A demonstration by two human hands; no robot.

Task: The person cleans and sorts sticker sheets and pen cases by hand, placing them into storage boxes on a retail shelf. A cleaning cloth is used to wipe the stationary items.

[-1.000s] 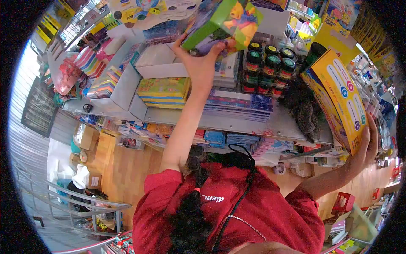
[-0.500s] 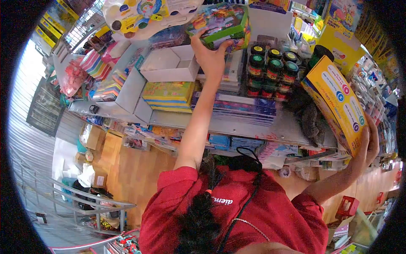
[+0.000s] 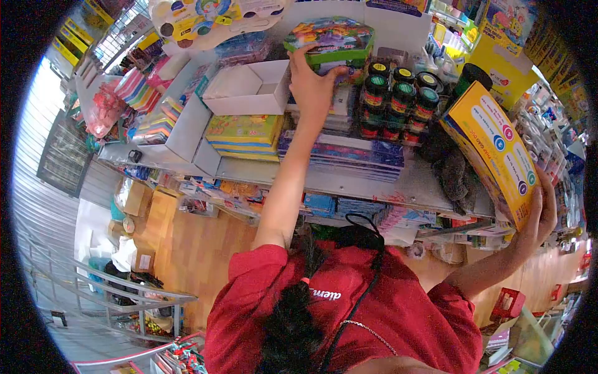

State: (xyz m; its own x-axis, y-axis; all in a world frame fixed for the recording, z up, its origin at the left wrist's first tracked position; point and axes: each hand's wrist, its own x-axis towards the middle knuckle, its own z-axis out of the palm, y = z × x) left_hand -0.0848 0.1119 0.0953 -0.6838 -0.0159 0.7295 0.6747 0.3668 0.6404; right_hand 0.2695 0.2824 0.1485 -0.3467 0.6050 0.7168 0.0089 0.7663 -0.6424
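My left hand reaches to the back of the shelf. Its thumb and fingers grip the near side of a green-edged box with a colourful printed lid, which lies roughly flat above a stack of flat packs. At the right, my right hand is closed on the lower end of a yellow and orange printed box, held tilted. Just right of my left hand stand several small dark jars with coloured lids. An open white box is to its left.
Yellow boxes sit under the white box. A white organiser with colourful packs stands at the left. A paint palette pack leans at the back. Metal railings run at lower left, and a red crate is on the floor at right.
The green-edged box in my left hand has turned from a tilt to nearly level and come down slightly. My right hand still holds the yellow box in almost the same place.
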